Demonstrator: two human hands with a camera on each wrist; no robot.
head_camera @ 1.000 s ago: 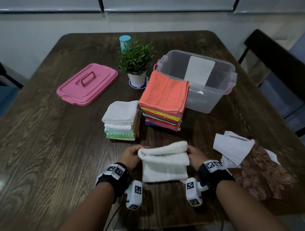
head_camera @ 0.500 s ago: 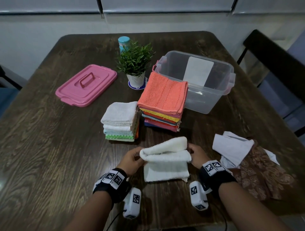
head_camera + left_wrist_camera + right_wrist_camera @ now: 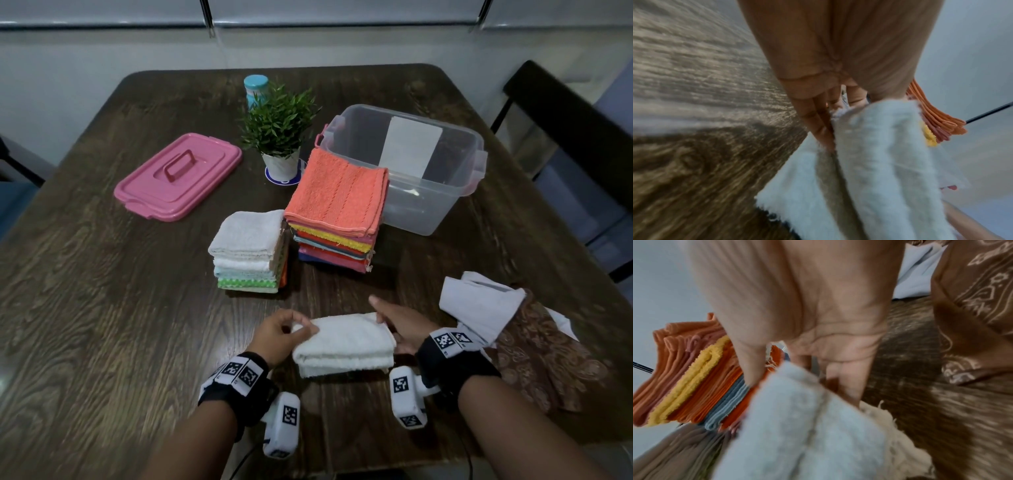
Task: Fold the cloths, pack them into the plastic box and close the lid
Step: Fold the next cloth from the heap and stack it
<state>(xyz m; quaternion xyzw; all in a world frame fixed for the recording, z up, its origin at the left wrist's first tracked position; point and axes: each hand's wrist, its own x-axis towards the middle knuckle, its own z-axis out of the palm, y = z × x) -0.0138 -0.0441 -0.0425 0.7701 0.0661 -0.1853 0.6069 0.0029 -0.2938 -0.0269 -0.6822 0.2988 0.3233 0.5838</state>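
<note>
At the near edge of the dark wooden table [image 3: 102, 308], a white terry cloth [image 3: 342, 344] lies folded between the two hands. The left hand [image 3: 277, 334] pinches its left end between thumb and curled fingers; the right hand [image 3: 402, 325] clamps the right end with thumb on top and fingers beneath, forefinger sticking out toward the far side. A second ago the upper flap was raised in a roll above the lower half; half a second ago it was coming over; now it lies flat on the rest, so the cloth is a compact, thicker rectangle. That reads as one more fold finished, and the cloth looks ready to join a pile, probably the small pale one.

Counting what stands on the table: two stacks of folded cloths, a small stack [image 3: 248, 251] topped by a grey-white towel and, touching its right side, a taller stack [image 3: 337, 205] topped by an orange one, which leans against the one clear plastic box [image 3: 442, 212]. The box holds no cloths that can be seen; a white label shows on its far wall. One pink lid [image 3: 178, 176] lies well to the left, handle up. To the right of the hands wait two unfolded cloths, a white one [image 3: 479, 305] and a brown patterned one [image 3: 548, 356], overlapping. One potted plant [image 3: 279, 130] on a blue coaster and one blue-capped bottle [image 3: 255, 87] sit at the far side.

Packing and closing have not begun.
</note>
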